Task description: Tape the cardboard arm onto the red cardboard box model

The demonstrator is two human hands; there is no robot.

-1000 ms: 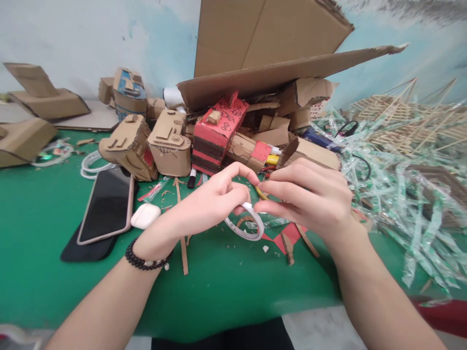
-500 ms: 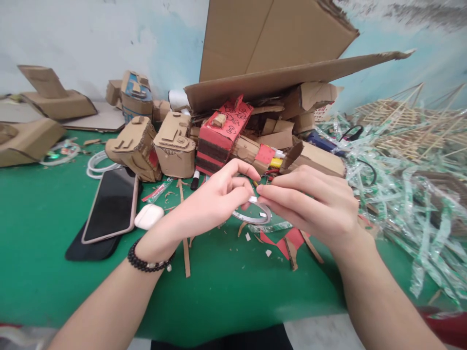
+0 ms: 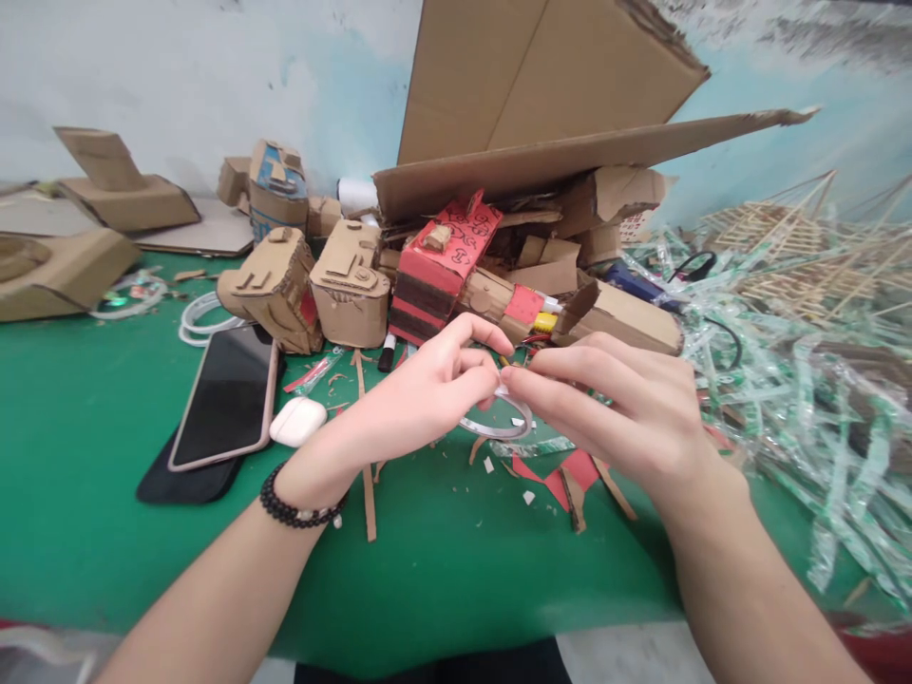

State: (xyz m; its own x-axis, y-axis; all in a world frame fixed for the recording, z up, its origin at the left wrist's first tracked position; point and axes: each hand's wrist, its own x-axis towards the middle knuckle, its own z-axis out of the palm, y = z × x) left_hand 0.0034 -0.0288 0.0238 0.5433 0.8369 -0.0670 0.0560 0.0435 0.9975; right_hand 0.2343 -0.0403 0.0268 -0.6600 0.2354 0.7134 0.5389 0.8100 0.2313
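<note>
Over our green worktop (image 3: 427, 589), our left hand (image 3: 446, 380) clasps a white ring (image 3: 497, 434) just beside our right hand (image 3: 634, 399), whose grip is unclear.

Phone (image 3: 226, 399) left, tape (image 3: 501, 434) — seemingly — between hands (image 3: 452, 380) (image 3: 631, 404)

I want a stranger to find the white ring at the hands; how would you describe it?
Over the middle of the green table, find the left hand, with the black bead bracelet. The white ring hangs below its fingertips. Unlike the white loops lying beyond the phone, this one is held.
</note>
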